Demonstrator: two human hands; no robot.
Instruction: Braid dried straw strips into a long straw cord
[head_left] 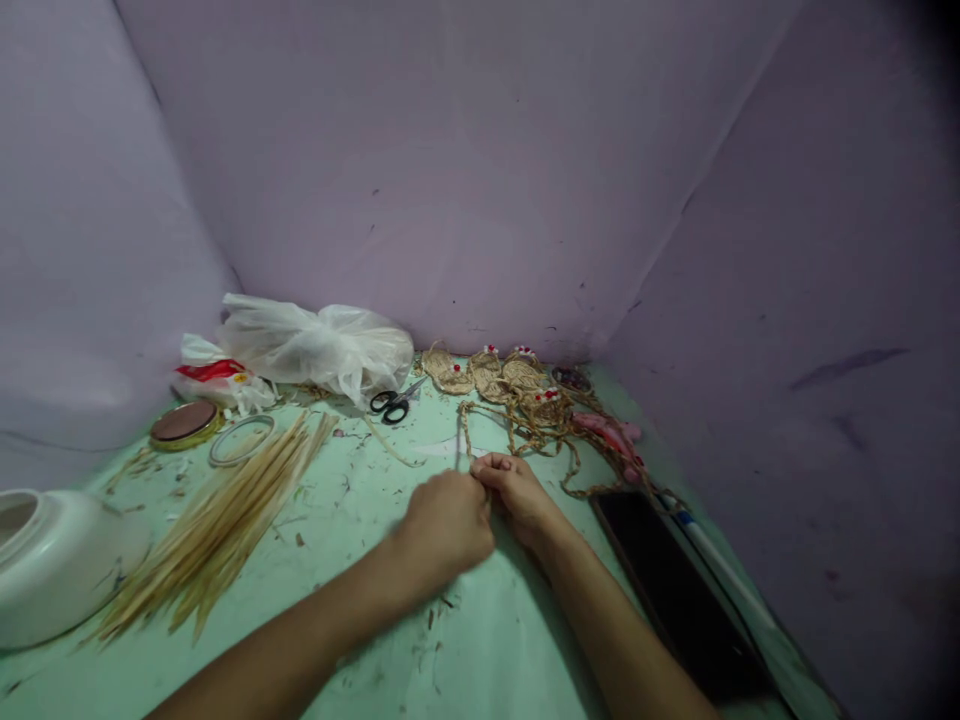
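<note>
My left hand (450,515) is closed in a fist near the middle of the green surface. Touching it, my right hand (521,490) pinches with thumb and forefinger at the end of a braided straw cord (466,430). The cord runs up from my fingers, bends, and trails to the right in loose loops. Both hands are closed around its lower end, which they mostly hide. Behind them lie several flat woven straw pieces (487,378) with red and white beads on them.
Black-handled scissors (395,402) lie beside a white plastic bag (322,345). Left are a straw bundle (225,520), a tape ring (241,442), a round lid (184,424) and a white jar (67,560). A dark flat slab (675,590) lies right. Purple walls (480,180) enclose the surface.
</note>
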